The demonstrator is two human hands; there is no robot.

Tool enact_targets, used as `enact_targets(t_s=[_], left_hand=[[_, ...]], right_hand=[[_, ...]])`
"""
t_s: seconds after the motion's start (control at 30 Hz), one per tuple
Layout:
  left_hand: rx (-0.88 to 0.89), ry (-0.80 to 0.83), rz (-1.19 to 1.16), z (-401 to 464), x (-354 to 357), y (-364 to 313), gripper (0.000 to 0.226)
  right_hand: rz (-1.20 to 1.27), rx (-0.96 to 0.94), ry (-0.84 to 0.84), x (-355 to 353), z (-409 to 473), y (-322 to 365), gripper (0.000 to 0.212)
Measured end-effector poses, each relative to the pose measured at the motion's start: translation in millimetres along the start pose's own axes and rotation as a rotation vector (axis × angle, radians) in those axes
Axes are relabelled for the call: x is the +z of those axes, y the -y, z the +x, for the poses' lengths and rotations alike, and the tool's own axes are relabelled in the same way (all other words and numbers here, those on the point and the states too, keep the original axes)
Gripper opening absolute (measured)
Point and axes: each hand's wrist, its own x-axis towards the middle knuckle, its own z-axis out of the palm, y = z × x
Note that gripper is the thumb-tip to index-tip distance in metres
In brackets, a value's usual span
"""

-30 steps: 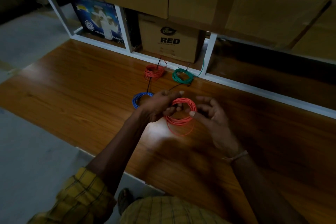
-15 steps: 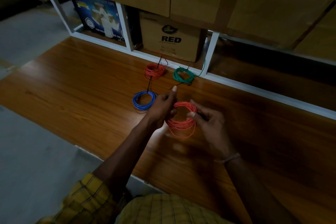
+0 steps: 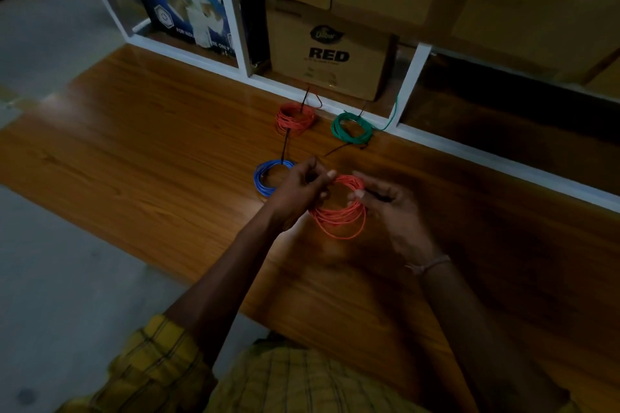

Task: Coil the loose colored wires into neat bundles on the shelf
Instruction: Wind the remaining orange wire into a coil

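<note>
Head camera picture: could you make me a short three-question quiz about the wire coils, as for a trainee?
1. True or false: the blue coil lies nearer the person than the green coil.
2. Which coil do the left hand and right hand hold? A) the orange coil B) the red coil by the white shelf frame C) the green one
3. Fill in: the cardboard box behind the coils reads ____.

Key: 1 true; 2 A; 3 RED.
</note>
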Motion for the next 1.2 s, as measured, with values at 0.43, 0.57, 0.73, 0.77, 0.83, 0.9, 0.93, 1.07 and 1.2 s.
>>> enact_targets(t_s=[0.43, 0.57, 0.73, 0.77, 0.83, 0.9, 0.93, 1.07, 1.2], left_hand=[[-0.031, -0.099, -0.063, 31.1, -69.0, 12.0, 0.010], [-0.015, -0.086, -0.061, 36.7, -85.9, 13.0, 0.014], [-0.023, -0.035, -0.107, 46.7, -104.8, 16.9, 0.017], [-0.019, -0.030, -0.121, 47.9, -105.0, 15.8, 0.017], [-0.023, -0.028, -0.130, 51.4, -100.8, 13.8, 0.018], [-0.039, -0.024, -0.134, 54.8, -95.9, 14.0, 0.018], [-0.045, -0.017, -0.141, 56.1, -93.6, 15.3, 0.017], [-0.052, 0.002, -0.182, 52.4, -82.5, 14.3, 0.016], [-0.054, -0.011, -0.185, 46.3, -75.0, 16.4, 0.016]], right_hand=[[-0.599, -0.068, -0.115, 37.1, 124.4, -24.4, 0.033], [-1.045, -0.240, -0.126, 46.7, 154.9, -44.6, 0.036], [-1.301, -0.228, -0.256, 42.8, 145.0, -66.2, 0.035], [-1.280, -0.229, -0.290, 43.1, 135.9, -68.5, 0.034], [-1.215, -0.237, -0.350, 41.4, 117.0, -75.8, 0.023], [-1.186, -0.239, -0.383, 40.8, 95.8, -79.2, 0.013], [-1.180, -0.263, -0.390, 39.8, 84.1, -80.2, 0.012], [-1.157, -0.311, -0.318, 35.4, 43.1, -76.9, 0.017], [-1.084, -0.316, -0.335, 28.7, 44.5, -71.4, 0.015]])
